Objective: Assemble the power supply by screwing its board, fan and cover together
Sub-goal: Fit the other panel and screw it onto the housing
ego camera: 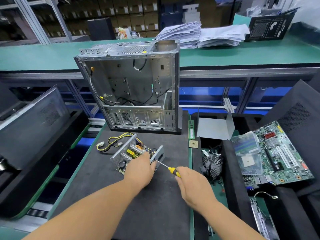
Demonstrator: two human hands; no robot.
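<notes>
power supply (pixel 136 153) open on dark mat (pixel 155 205), table centre | my left hand (pixel 140 168) grips its near end | right hand (pixel 194 184) holds screwdriver (pixel 171 169), tip at end panel | PC case (pixel 135 90) just behind | bare mat nearer me | cooler fan (pixel 212 163) right, apart

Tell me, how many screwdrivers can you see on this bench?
1. The screwdriver is gripped in the right hand, its tip at the power supply that the left hand steadies. Others may be hidden.
</notes>
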